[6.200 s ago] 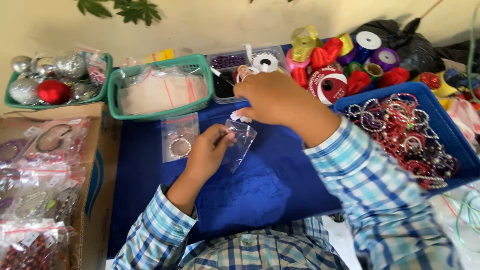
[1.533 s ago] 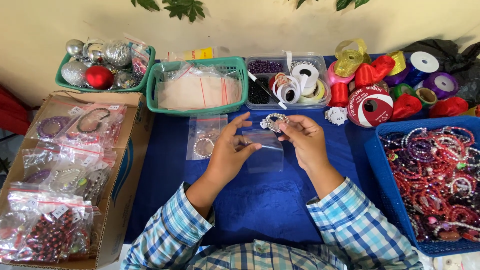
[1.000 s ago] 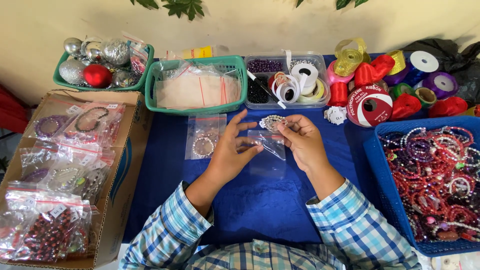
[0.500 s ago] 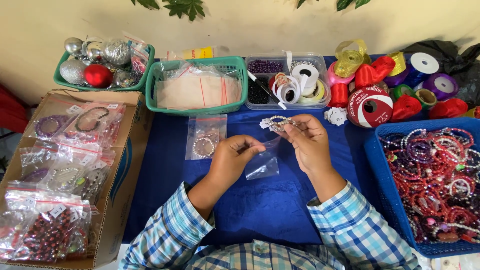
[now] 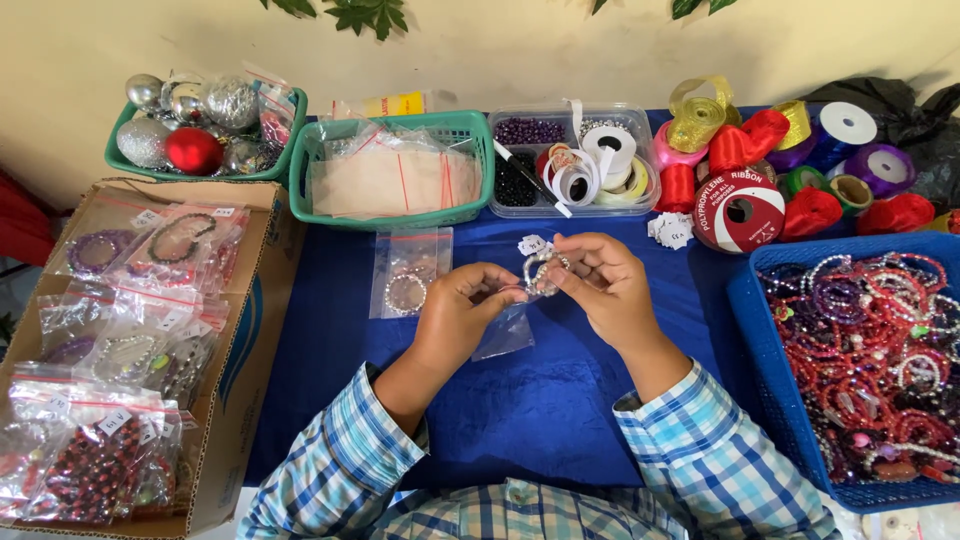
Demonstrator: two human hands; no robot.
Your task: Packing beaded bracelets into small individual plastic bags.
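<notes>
Centre of frame, over the blue tablecloth (image 5: 540, 420): right hand (image 5: 605, 290) pinches a silver beaded bracelet (image 5: 541, 272) with its white tag. Left hand (image 5: 460, 315) pinches the mouth of a small clear plastic bag (image 5: 505, 332) hanging just below the bracelet. Blue basket (image 5: 745, 330) of bracelets at right.

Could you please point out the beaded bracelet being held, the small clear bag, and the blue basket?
beaded bracelet (image 5: 541, 272), head view, its bead loop.
small clear bag (image 5: 505, 333), head view, its lower half.
blue basket (image 5: 752, 342), head view, its left wall.
</notes>
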